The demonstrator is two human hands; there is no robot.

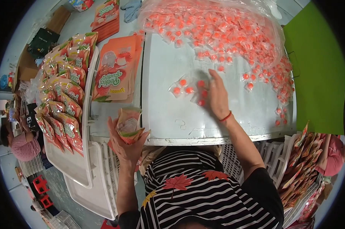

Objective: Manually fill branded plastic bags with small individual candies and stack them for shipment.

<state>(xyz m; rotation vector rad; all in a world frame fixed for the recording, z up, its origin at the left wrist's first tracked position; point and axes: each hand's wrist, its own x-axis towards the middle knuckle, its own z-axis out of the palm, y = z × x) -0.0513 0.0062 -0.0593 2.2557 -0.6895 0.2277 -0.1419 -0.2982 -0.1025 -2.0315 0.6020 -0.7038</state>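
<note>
My left hand (123,147) is wrapped around an open candy pouch (131,133) just off the table's near left edge. The pouch's mouth gapes upward and its clear inner side shows. On the white tabletop (165,126) rests my right hand (217,97), fingers stretched out and edge-on. Beside its fingers lie a few orange-red candies in clear wrappers (201,102). Left of these is another small cluster of wrapped candies (183,86). A large heap of the same candies (222,32) spills from a clear plastic bag (273,23) at the far side.
Flat printed pouches (117,68) are stacked left of the tabletop, with another stack (105,19) behind. A white tray (67,166) of filled pouches (65,91) stands at far left. Right are a green panel (314,68) and a crate of pouches (300,168). People sit at both sides.
</note>
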